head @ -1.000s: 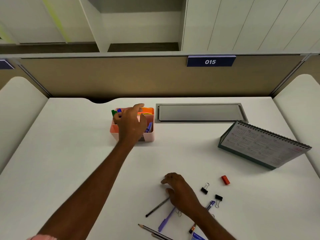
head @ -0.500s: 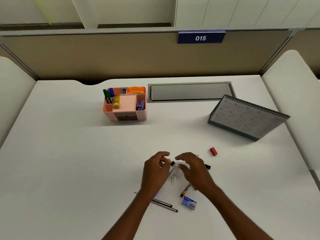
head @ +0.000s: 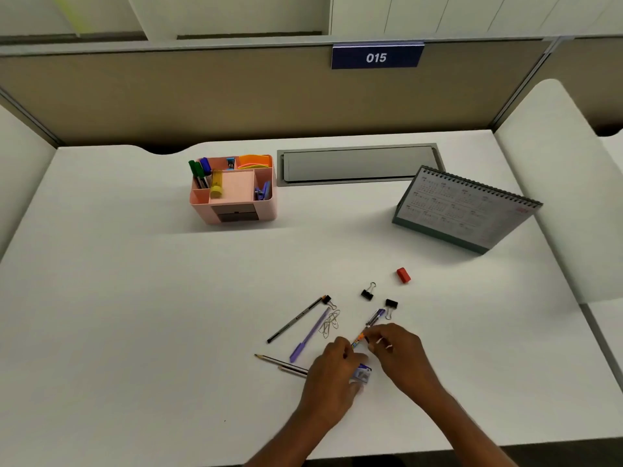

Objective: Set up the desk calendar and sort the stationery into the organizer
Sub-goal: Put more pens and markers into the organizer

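Observation:
The pink organizer point(head: 236, 210) stands at the back left with markers, a yellow glue stick, a stapler and orange notes in it. The desk calendar point(head: 465, 210) stands upright at the right. Near the front lie a black pen point(head: 296, 319), a purple pen point(head: 308, 337), paper clips point(head: 330, 323), two pencils point(head: 279, 361), binder clips point(head: 367, 294) and a red eraser point(head: 403, 275). My right hand point(head: 404, 357) pinches the lower part of a purple-and-orange pen point(head: 375, 317). My left hand point(head: 332, 372) is curled beside it, over a small blue box point(head: 364, 374); its grip is hidden.
A grey cable hatch point(head: 357, 165) is set into the white desk point(head: 135, 298) behind the organizer. A brown partition with a sign reading 015 point(head: 377, 57) closes the back. White side panels point(head: 556, 163) flank the desk.
My left hand has left the organizer and come back to the front pile. Both hands have shifted from the paper clips to the purple-and-orange pen and the small blue box.

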The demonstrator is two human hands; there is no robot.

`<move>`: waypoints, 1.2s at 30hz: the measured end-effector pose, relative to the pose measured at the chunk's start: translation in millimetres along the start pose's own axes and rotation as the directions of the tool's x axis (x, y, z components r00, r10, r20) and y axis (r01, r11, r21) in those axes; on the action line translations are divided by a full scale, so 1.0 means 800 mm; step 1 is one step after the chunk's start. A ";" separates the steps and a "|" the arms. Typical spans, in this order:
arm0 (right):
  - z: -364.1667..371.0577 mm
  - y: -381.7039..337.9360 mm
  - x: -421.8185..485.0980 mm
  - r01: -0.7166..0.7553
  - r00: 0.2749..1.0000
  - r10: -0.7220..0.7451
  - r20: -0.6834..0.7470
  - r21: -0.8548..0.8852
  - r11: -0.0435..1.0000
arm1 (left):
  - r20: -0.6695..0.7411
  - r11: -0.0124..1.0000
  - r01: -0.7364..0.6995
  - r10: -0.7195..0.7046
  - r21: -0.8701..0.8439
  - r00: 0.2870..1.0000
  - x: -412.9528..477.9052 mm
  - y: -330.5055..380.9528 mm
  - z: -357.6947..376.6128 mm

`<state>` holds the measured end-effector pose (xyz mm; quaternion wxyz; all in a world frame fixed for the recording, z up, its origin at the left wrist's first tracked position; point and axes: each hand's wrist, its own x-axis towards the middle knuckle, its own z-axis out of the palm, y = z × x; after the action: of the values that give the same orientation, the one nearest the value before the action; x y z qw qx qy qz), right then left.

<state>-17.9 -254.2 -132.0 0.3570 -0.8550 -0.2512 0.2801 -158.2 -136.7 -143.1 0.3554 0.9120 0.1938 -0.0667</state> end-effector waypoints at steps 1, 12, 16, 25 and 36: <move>0.001 0.002 -0.005 -0.010 1.000 0.010 0.006 -0.003 1.000 | -0.009 1.000 -0.003 0.003 0.017 1.000 0.000 0.000 0.003; 0.011 -0.001 -0.018 -0.032 0.997 0.030 0.075 0.033 0.999 | -0.175 0.978 0.064 -0.099 -0.197 0.980 0.009 -0.014 0.006; 0.012 -0.031 -0.005 -0.076 0.996 0.068 0.052 0.172 0.982 | -0.266 0.966 0.082 -0.149 -0.247 0.952 0.014 -0.016 -0.014; 0.009 -0.141 0.107 0.088 0.996 -0.083 -0.036 0.167 0.982 | -0.576 0.960 0.229 -0.279 -0.159 0.768 0.044 -0.101 -0.080; 0.044 -0.309 0.259 0.383 0.918 -0.382 -0.105 -0.014 0.924 | -0.567 0.931 0.344 -0.219 0.123 0.794 0.088 -0.192 -0.103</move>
<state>50.5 46.0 -29.0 0.4203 -0.8020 -0.3931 0.1603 -156.8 43.8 -196.2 0.1687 0.8870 0.4123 0.1215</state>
